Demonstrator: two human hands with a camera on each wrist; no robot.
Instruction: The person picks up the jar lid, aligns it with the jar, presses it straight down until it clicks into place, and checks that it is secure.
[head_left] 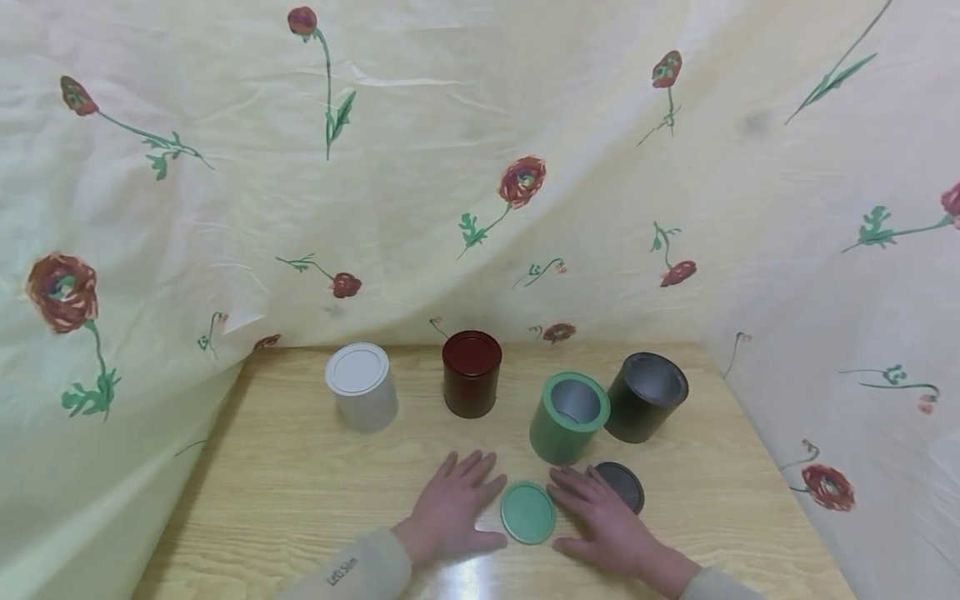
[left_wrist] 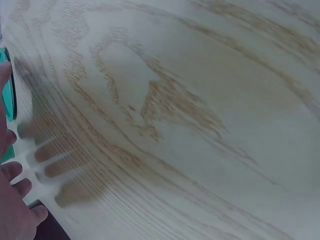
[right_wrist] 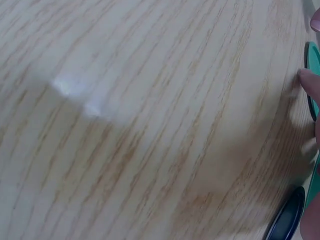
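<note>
On the table a round green lid (head_left: pixel 528 512) lies flat between my two hands. My left hand (head_left: pixel 457 508) is spread out to its left, fingers fairly straight, holding nothing. To its right is my right hand (head_left: pixel 606 527), also spread and without anything in its grip. A black lid (head_left: pixel 626 485) lies just beyond the right hand, partly covered by it. Behind the lids stands a green can (head_left: pixel 557 435) with an uncovered top, beside a black can (head_left: pixel 633 412) that is uncovered too. Both wrist views catch only fingers at the edge, near the green lid (left_wrist: pixel 7 100).
A white can (head_left: pixel 366 404) with a white lid on it stands at the back left. Right of it is a dark red can (head_left: pixel 470 390), also lidded. Flower-patterned cloth (head_left: pixel 420 167) hangs behind the wooden table (head_left: pixel 285 467) and along both sides.
</note>
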